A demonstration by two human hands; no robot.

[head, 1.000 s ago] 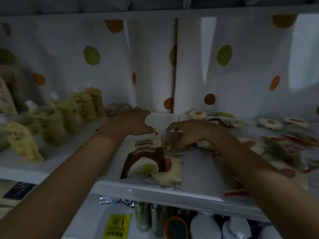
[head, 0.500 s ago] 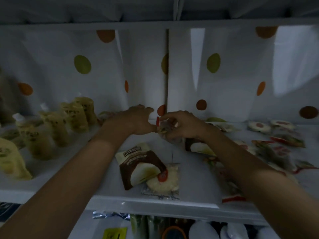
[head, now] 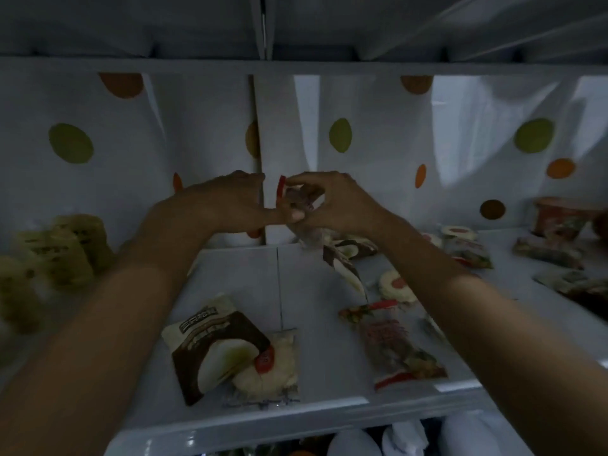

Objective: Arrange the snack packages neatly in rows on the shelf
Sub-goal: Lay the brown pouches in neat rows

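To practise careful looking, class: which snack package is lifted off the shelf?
The small clear packet with a red edge, pinched in the right hand and held up in the air. Everything else in view rests on the shelf.

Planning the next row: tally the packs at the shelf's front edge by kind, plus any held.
Brown-and-cream pack: 1
Round-snack clear pack: 1
Long red-ended pack: 1
Small pack in right hand: 1
Total: 4
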